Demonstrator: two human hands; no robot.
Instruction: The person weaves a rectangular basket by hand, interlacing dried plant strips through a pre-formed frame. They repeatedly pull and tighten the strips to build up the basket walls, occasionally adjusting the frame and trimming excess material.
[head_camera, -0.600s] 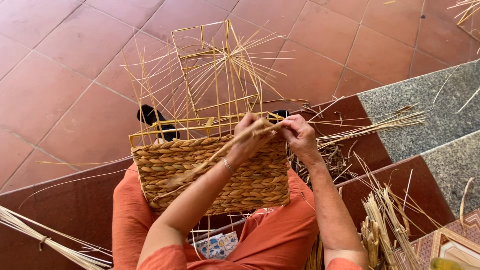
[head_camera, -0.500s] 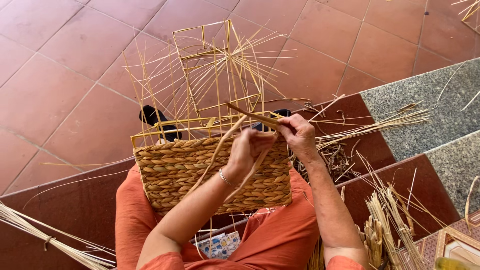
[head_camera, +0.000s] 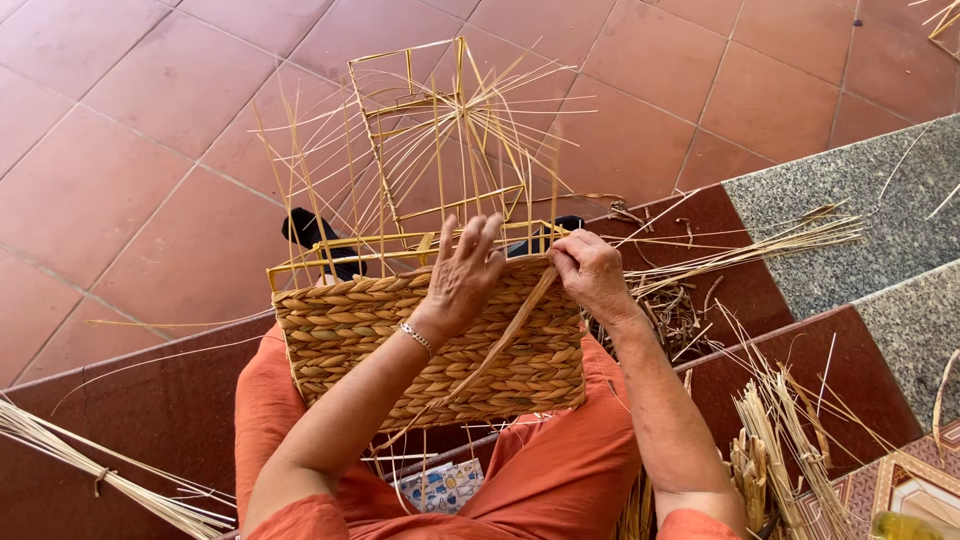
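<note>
The half-woven rectangular straw basket (head_camera: 430, 345) rests on the person's lap, its bare wire frame with loose upright straws (head_camera: 440, 150) rising on the far side of it, over the tiled floor (head_camera: 130, 150). The left hand (head_camera: 462, 275) lies on the basket's top edge; the right hand (head_camera: 590, 272) sits at its right corner. A tied straw bundle (head_camera: 100, 480) lies left on the step, loose straw stalks (head_camera: 780, 430) right.

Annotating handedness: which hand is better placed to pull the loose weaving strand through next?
Probably right. The right hand pinches the strand at the basket rim; the left hand lies open, fingers spread against the weave.
</note>
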